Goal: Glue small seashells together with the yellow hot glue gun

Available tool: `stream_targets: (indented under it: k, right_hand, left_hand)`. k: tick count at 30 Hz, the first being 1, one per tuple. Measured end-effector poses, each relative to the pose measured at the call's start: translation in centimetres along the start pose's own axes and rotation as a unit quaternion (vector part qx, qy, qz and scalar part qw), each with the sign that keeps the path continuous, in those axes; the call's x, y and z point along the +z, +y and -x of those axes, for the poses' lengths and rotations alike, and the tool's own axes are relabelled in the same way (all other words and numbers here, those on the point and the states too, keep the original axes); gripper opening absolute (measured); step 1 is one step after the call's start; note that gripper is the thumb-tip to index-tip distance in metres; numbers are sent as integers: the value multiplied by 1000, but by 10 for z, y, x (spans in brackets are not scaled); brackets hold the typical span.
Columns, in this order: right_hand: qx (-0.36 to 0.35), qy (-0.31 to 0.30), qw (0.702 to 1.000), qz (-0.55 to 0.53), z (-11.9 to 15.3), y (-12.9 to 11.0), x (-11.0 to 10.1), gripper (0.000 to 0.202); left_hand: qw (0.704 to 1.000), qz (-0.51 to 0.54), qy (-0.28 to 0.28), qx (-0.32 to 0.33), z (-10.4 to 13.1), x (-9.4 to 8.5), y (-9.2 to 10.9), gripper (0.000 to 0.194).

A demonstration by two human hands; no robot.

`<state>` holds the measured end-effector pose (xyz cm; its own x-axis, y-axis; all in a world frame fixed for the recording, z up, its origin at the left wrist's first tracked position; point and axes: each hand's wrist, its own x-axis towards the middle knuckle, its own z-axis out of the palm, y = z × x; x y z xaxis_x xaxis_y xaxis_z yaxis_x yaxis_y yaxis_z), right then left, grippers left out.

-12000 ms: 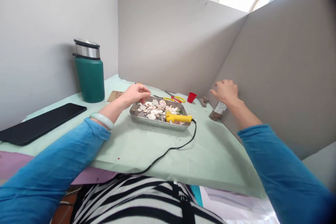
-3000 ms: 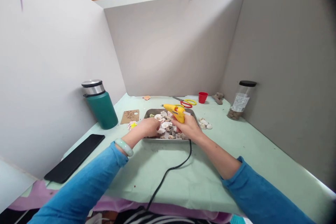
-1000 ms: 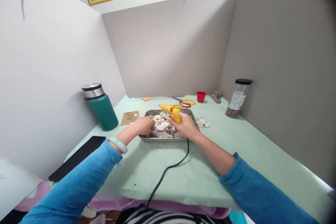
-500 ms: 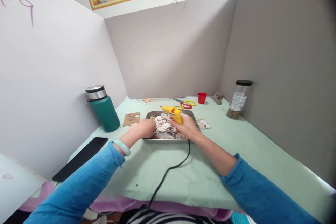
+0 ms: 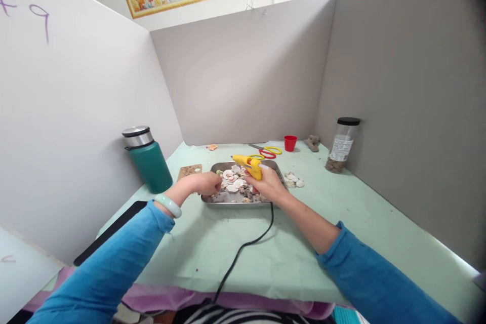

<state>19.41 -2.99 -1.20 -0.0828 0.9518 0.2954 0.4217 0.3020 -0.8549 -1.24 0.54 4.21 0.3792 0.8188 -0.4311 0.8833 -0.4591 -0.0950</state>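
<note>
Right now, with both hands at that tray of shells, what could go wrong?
The left hand is close to the front end of the yellow glue gun; if that is hot, it could burn. The black cord runs over the front edge of the table, so it might snag. Loose shells in the metal tray could get knocked about.

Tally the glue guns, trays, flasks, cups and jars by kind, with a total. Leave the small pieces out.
Glue gun: 1, yellow, in the right hand
Tray: 1, metal, the left hand at its left end
Flask: 1, green
Cup: 1, red
Jar: 1, clear, black lid
Total: 5
</note>
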Motion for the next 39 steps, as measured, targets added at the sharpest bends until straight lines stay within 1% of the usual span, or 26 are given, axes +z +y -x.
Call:
stream_targets:
  k: [3, 6, 8, 10, 12, 14, 16, 17, 18, 19, 20, 21, 22, 23, 24, 25, 27, 28, 30, 33, 37, 39]
  right_hand:
    - [3, 0, 1000, 1, 0, -1, -1, 27]
    - [-1, -1, 1000, -8, 0, 0, -1, 27]
    - [-2, -4, 1000, -9, 0, 1, 0, 26]
    - [2, -3, 1000, -11, -1, 3, 0, 25]
    - [4, -2, 1000, -19, -2, 5, 1, 23]
    - [3, -1, 999, -34, -3, 7, 2, 23]
    - [7, 0, 997, -72, -5, 9, 2, 23]
    - [8, 1, 995, -102, -5, 10, 2, 23]
    - [6, 1, 990, -137, -6, 10, 1, 23]
    - [3, 0, 985, -173, -6, 9, 0, 24]
    - [-3, 2, 979, -205, -5, 8, -1, 24]
    - [-7, 4, 973, -232, -5, 7, -3, 25]
    - [-10, 6, 968, -252, -4, 5, -4, 26]
    - [-9, 9, 964, -267, -3, 3, -5, 28]
    - [-5, 11, 960, -279, -2, 1, -6, 30]
    - [-1, 12, 957, -290, -1, 0, -7, 32]
    - [3, 9, 952, -306, 0, -1, -7, 35]
    - [2, 7, 950, -313, 0, -1, -7, 35]
    - [-3, 4, 947, -322, 0, 0, -6, 36]
    - [-1, 0, 946, -324, -1, 2, -4, 36]
    - [8, -14, 951, -310, 0, 1, -3, 36]
    - [10, -2, 950, -311, 0, 1, -3, 36]
  left_hand:
    - [1000, 14, 3, -1, -4, 2, -3, 35]
    - [1000, 29, -5, -7, -4, 1, -5, 40]
    - [999, 49, -6, -7, -1, -1, -6, 41]
    - [997, 83, 3, 3, 2, -4, -10, 36]
    - [992, 127, 20, 11, 5, -5, -16, 29]
    - [981, 186, 52, 22, 7, -4, -22, 21]
    - [955, 275, 101, 45, 8, -3, -22, 15]
    - [931, 334, 133, 60, 9, -1, -19, 14]
    - [898, 401, 166, 72, 9, 0, -14, 14]
    - [853, 472, 207, 81, 8, 2, -6, 15]
    - [798, 544, 244, 92, 8, 4, 2, 17]
    - [738, 611, 268, 99, 7, 7, 12, 20]
    - [686, 665, 274, 107, 5, 10, 22, 23]
    - [642, 708, 269, 118, 3, 12, 32, 25]
    - [607, 738, 263, 132, 0, 15, 40, 27]
    - [582, 758, 259, 141, -3, 19, 47, 28]
    - [550, 775, 271, 155, -10, 25, 57, 28]
    - [542, 776, 280, 160, -14, 28, 59, 27]
    - [540, 770, 295, 173, -19, 33, 62, 26]
    - [546, 757, 307, 186, -23, 38, 63, 26]
    - [556, 747, 316, 183, -24, 40, 64, 28]
    - [565, 741, 318, 175, -24, 39, 65, 30]
